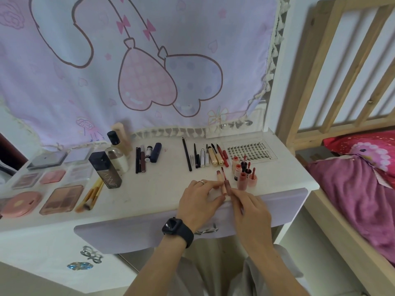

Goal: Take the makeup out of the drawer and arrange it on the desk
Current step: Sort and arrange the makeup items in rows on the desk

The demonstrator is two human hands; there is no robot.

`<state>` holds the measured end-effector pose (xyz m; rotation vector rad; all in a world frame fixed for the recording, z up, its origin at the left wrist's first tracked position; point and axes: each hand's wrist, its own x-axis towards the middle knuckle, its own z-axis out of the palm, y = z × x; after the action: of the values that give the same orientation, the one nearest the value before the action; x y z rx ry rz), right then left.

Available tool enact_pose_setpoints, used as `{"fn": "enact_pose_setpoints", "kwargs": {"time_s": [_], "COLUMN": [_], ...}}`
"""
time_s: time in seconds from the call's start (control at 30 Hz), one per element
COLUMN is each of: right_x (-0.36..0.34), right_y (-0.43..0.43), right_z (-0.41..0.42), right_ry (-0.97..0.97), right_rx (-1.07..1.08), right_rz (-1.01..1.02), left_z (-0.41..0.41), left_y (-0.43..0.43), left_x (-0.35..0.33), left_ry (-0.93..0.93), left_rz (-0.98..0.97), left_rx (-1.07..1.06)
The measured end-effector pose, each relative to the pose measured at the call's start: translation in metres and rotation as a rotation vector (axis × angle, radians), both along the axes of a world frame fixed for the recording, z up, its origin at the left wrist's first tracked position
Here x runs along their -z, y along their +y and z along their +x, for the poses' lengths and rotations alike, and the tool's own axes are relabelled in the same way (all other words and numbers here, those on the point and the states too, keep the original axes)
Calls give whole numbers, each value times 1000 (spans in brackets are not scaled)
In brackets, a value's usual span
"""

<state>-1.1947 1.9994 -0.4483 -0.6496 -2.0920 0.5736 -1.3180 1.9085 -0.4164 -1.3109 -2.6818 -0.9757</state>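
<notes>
While both hands work at the front edge of the white desk (162, 189), the left hand (198, 201) pinches one beige lip gloss tube (222, 185) and the right hand (250, 207) pinches one mauve lip gloss tube (227, 184), side by side. Six small lip tints (242, 180) stand just beside them. Seven compacts and palettes (62, 199) lie far left, near three bottles (104, 167).

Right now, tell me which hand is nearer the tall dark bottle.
Left. The left hand, pinching a pale tube, is to the right of the tall dark bottle; the right hand, holding a dark red tube, is farther right, beyond it.
</notes>
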Motion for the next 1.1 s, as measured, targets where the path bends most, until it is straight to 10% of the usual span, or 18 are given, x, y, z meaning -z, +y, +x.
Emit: {"fn": "enact_pose_setpoints", "kwargs": {"time_s": [1.1], "right_x": [-14], "right_y": [-52], "right_z": [-110], "right_ry": [-482], "right_rx": [-462], "right_rz": [301], "left_z": [-143], "left_y": [-42], "left_x": [-49], "left_ry": [213], "left_rz": [-339], "left_rx": [-467]}}
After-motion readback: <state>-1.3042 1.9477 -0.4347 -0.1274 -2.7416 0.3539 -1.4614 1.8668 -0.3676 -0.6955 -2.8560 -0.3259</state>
